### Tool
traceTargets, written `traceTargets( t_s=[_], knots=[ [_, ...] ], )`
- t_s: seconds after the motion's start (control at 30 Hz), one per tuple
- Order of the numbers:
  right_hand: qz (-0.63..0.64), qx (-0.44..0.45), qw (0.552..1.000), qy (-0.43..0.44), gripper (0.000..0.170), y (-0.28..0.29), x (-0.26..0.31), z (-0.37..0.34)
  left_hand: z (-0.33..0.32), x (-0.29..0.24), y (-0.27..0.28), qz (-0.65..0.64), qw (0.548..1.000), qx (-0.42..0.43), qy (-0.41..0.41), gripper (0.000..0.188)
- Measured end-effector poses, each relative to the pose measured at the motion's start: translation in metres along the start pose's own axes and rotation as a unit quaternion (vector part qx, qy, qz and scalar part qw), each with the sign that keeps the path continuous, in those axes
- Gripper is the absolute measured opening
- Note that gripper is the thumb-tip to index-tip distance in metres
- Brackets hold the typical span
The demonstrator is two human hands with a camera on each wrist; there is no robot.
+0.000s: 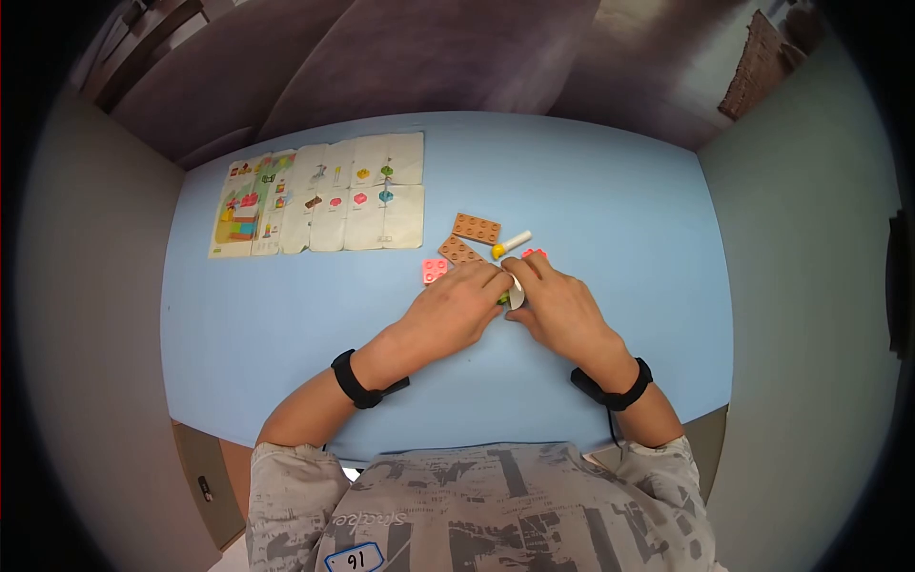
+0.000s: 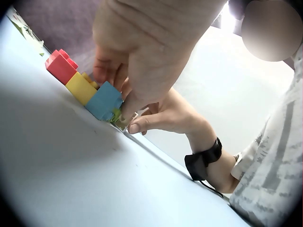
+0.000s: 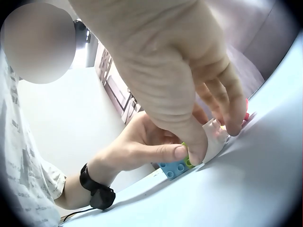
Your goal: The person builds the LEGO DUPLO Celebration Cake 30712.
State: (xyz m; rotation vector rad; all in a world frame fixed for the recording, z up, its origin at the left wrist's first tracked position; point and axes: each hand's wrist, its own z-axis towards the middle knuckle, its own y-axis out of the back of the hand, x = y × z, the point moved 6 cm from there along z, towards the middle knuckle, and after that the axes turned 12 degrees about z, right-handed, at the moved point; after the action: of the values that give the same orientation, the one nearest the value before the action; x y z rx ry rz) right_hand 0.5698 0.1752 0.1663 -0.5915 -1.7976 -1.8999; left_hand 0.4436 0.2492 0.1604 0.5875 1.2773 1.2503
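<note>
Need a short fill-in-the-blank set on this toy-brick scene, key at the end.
1. In the left wrist view, the yellow block sits between the red block and the ____ block.
2. From the person's side, the printed sheet lies to the ____ of the hands.
3. The two flat eight-stud bricks are ____ in colour.
4. The white stick has one ____ end.

Missing words: blue; left; brown; yellow
</note>
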Motion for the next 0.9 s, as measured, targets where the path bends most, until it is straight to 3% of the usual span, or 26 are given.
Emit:
traceTargets(
  t_s=[0.47,0.53,0.77,0.9],
  knots=[
    [-0.037,0.017,0.999,0.013,0.055,0.002,0.001,-0.003,-0.006,0.002,0.002,-0.033,0.999,0.014,0.035,0.025],
    [-0.045,0.057,0.997,-0.014,0.054,0.004,0.002,-0.003,-0.007,0.0,0.006,-0.042,0.999,0.003,0.028,0.027],
    [-0.09,0.161,0.98,-0.072,0.066,-0.006,-0.004,-0.01,-0.005,-0.005,0.021,-0.04,0.998,-0.005,0.041,0.029],
    [-0.065,0.135,0.986,-0.066,0.069,-0.007,-0.005,-0.013,-0.005,-0.008,0.018,-0.026,0.999,-0.026,0.036,0.03]
  ],
)
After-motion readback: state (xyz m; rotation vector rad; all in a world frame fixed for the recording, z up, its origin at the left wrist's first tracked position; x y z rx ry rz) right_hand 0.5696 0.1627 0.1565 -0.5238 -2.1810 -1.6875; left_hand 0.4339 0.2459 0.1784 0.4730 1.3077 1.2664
